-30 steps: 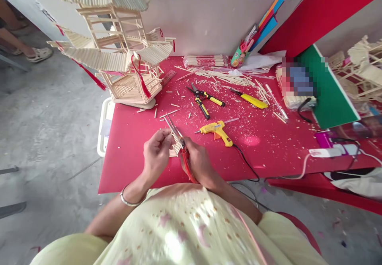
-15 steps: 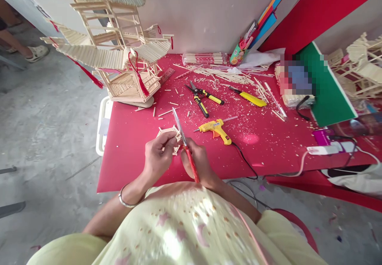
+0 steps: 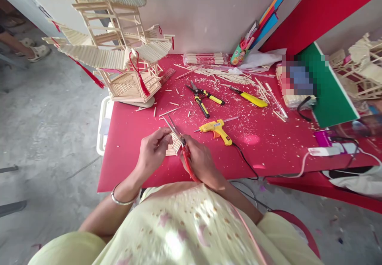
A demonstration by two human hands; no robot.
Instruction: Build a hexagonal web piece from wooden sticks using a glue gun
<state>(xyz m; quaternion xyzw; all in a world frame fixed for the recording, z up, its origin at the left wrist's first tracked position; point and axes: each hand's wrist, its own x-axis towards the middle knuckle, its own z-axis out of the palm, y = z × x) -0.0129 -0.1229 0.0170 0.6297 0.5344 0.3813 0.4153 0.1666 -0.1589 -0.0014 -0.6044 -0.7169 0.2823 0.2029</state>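
My right hand is closed round red-handled scissors. Their blades are a little apart and point away from me, to the upper left. To the left of the blades, my left hand is held in a pinch. Whatever lies between its fingertips is too small or hidden to make out. Under and between the two hands is a small panel of pale wooden sticks, partly covered by my fingers and the scissors.
A tall stick pagoda with red tassels stands at the back left of the red table. Yellow-handled pliers, a utility knife and a corded yellow glue gun lie among shavings. Loose sticks are scattered behind.
The scissors' blades have parted and swung to the left. My left hand has moved slightly left, away from them, and more of the stick panel shows.
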